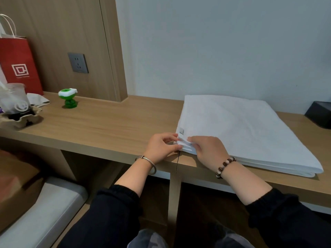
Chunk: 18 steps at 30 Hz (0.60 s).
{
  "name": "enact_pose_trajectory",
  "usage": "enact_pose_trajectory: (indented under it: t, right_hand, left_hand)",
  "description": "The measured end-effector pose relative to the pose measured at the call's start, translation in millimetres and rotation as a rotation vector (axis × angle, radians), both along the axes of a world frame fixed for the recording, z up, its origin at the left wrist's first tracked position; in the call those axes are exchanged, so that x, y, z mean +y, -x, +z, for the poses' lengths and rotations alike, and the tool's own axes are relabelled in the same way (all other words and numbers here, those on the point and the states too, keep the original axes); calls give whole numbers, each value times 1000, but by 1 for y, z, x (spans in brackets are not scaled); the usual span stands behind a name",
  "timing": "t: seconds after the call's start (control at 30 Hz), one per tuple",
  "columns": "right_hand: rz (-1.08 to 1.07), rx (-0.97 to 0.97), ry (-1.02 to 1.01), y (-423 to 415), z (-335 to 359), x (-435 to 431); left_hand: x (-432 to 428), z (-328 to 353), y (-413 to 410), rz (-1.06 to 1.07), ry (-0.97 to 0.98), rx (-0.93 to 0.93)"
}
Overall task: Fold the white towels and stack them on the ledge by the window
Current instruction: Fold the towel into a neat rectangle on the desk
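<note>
A folded white towel lies flat on the right half of the desk. Its long near side runs close along the front edge and its far side lies almost at the wall. Both hands meet at the towel's near left corner, just at the front edge of the desk. The left hand pinches the corner layers between thumb and fingers, and the right hand holds the same layers with curled fingers from the towel side. The middle of the desk, left of the towel, is bare wood. At the far left stand a red paper bag, a cup in a pulp carrier and a small green bottle, all well apart from the towel. A black box sits at the right end, near the towel's far right corner
</note>
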State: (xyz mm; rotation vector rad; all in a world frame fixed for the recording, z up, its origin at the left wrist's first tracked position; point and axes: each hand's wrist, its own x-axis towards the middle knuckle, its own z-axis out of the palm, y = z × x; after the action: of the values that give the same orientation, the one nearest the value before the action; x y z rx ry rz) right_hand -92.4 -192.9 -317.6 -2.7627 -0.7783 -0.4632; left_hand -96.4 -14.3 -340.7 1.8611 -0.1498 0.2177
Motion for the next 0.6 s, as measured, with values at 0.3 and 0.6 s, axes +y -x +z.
enact_pose_trajectory:
  t: [0.3,0.6]
  right_hand:
    - [167,-114,-79,12,-6,-5]
    - [68,53,-86,6,-8,-9]
  left_hand:
    - [-2,1,1,39,-76,9]
    - [-1,-1,8,-22,-498,-317]
